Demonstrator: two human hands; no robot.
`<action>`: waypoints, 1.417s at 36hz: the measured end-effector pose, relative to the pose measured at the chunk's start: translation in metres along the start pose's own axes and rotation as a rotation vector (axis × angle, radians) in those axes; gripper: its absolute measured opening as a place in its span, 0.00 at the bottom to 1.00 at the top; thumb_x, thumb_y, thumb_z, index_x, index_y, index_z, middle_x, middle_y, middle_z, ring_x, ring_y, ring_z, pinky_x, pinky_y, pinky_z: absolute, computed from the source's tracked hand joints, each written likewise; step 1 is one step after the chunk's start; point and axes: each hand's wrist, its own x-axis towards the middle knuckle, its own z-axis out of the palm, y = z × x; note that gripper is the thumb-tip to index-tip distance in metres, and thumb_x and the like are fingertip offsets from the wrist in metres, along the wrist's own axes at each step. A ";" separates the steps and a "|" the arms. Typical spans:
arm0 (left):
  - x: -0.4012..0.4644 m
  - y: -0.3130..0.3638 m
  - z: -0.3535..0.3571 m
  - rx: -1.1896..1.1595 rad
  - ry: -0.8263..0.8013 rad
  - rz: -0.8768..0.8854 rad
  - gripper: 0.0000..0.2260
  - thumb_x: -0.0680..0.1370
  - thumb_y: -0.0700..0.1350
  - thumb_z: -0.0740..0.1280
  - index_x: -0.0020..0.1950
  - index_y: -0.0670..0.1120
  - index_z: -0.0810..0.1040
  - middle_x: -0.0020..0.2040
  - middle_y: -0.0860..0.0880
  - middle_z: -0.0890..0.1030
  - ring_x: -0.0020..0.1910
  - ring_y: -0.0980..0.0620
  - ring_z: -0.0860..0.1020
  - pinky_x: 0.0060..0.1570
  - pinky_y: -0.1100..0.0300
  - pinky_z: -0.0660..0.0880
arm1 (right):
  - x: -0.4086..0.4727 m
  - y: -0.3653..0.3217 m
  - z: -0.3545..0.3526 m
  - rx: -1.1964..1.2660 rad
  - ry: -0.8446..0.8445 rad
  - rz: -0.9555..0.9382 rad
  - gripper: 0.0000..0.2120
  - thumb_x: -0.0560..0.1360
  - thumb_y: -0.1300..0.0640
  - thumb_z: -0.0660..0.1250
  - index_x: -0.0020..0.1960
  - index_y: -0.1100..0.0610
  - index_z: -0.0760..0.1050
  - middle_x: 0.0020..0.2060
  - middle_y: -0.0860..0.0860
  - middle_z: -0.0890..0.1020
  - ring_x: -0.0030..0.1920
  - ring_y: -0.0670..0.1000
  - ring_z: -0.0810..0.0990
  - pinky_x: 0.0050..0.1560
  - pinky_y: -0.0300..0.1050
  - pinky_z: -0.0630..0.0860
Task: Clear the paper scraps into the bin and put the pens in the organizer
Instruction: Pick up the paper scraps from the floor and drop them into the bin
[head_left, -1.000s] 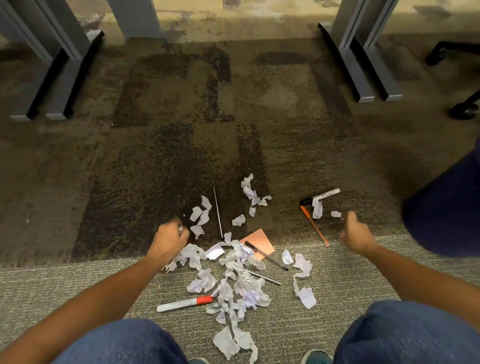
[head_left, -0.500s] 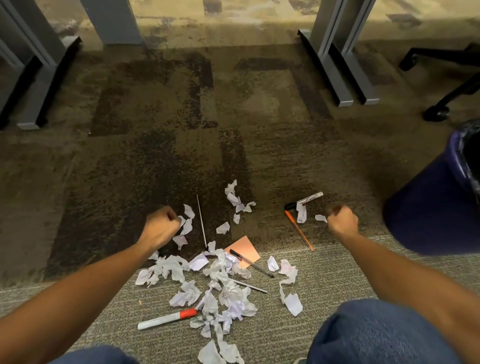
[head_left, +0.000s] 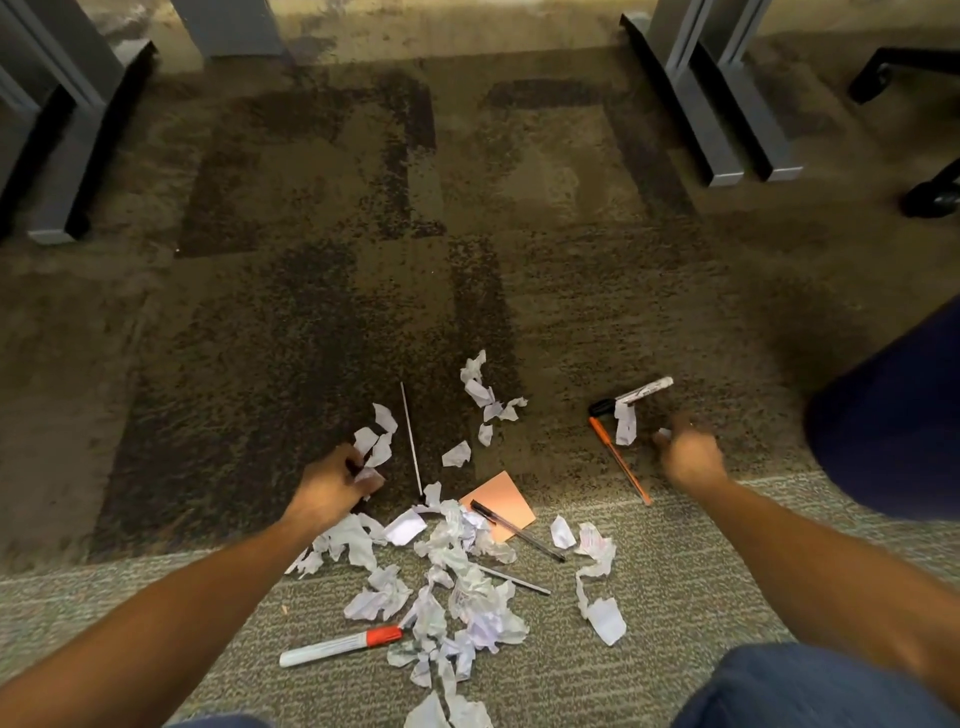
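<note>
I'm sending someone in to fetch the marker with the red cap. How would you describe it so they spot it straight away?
Find the heap of paper scraps on the carpet between the person's arms. The marker lies at the heap's near left edge, below the left hand. It is the only fat white barrel with a red cap; the other pens are thin, dark or orange.

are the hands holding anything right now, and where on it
The left hand is closed on white paper scraps, which poke out at its fingertips. The right hand is blurred beside a small scrap; whether it grips anything cannot be told.
</note>
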 end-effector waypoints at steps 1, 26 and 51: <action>0.001 0.000 0.000 0.011 -0.010 0.009 0.10 0.74 0.50 0.74 0.44 0.47 0.75 0.31 0.49 0.76 0.30 0.53 0.74 0.27 0.63 0.65 | 0.000 0.001 0.001 -0.019 -0.007 -0.005 0.14 0.81 0.54 0.63 0.60 0.63 0.71 0.58 0.68 0.72 0.54 0.70 0.76 0.51 0.54 0.73; -0.003 0.016 -0.028 -0.139 0.123 0.035 0.18 0.73 0.29 0.56 0.48 0.45 0.81 0.45 0.45 0.81 0.29 0.53 0.72 0.20 0.70 0.62 | -0.019 -0.039 -0.030 0.316 -0.100 -0.082 0.16 0.75 0.63 0.55 0.44 0.51 0.81 0.40 0.55 0.81 0.35 0.54 0.77 0.30 0.43 0.67; 0.039 0.021 0.007 -0.099 0.164 -0.059 0.08 0.75 0.45 0.72 0.50 0.41 0.82 0.48 0.42 0.82 0.43 0.49 0.76 0.43 0.59 0.68 | 0.001 -0.046 0.005 0.181 -0.120 -0.132 0.10 0.83 0.50 0.59 0.51 0.54 0.76 0.41 0.56 0.78 0.40 0.56 0.76 0.31 0.43 0.66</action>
